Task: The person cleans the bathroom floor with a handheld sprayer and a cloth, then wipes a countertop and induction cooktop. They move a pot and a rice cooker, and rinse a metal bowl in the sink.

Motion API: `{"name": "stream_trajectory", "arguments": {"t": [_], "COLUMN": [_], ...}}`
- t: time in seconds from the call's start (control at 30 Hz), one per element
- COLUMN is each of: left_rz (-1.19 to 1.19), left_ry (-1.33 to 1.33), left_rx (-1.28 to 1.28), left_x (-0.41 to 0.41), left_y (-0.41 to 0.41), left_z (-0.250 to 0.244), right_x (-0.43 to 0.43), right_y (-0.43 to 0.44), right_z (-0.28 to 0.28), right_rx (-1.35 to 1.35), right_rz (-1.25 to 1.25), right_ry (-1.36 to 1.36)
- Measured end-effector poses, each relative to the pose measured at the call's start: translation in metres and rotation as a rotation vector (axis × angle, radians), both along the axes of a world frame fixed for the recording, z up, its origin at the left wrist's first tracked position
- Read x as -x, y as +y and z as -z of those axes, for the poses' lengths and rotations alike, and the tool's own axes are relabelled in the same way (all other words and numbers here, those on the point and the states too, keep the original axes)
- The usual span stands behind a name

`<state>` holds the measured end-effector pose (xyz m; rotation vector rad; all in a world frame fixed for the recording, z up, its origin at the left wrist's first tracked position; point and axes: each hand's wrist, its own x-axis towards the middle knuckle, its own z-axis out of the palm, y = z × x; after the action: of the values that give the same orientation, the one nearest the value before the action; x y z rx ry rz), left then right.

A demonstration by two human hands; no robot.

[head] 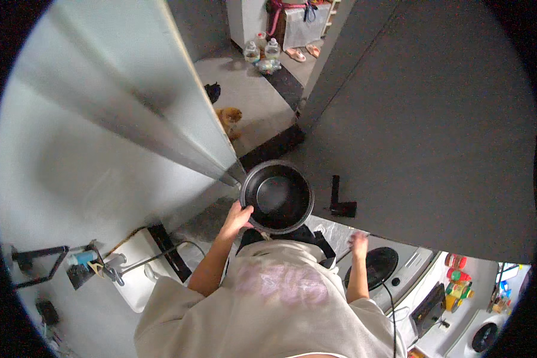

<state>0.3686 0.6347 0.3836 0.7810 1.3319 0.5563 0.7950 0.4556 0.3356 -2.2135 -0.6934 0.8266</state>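
My left hand [239, 218] grips the rim of a round black pot [277, 197], with the thumb over the edge. The pot looks like a rice cooker's inner pot, and I see nothing inside it. It is held in front of my body, its mouth facing up. My right hand [359, 243] is blurred and apart from the pot, near the lower edge of a dark grey door [420, 134]. Whether it touches the door, or how its fingers lie, is unclear. A black lever handle [343, 208] projects from the door.
A frosted panel [116, 98] stands left, above a white sink [132, 286]. Beyond the dark threshold [273, 145] are an orange-furred animal [229, 117], plastic jugs [272, 49] and slippers [296, 55]. At right are a white appliance with a round black part [376, 266] and several bottles [461, 288].
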Motion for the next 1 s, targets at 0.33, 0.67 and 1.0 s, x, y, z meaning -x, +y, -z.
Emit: {"name": "stream_trajectory", "arguments": {"t": [0.33,0.67,1.0], "left_rz": [-0.013,0.062,-0.002], "left_ry": [0.051,0.186,0.288], "left_rx": [0.072,-0.017,-0.028], "left_x": [-0.074,-0.165,-0.179], "left_y": [0.13,0.252,0.348], "left_z": [0.038,0.046,0.114], "right_x": [0.052,-0.096,-0.15], "right_y": [0.161,0.17,0.141], "right_z": [-0.13,-0.059,-0.016], "right_rx": [-0.208,0.186,0.361], "right_rz": [-0.481,-0.396,-0.2], "right_ry": [-0.693,-0.192,0.218]}}
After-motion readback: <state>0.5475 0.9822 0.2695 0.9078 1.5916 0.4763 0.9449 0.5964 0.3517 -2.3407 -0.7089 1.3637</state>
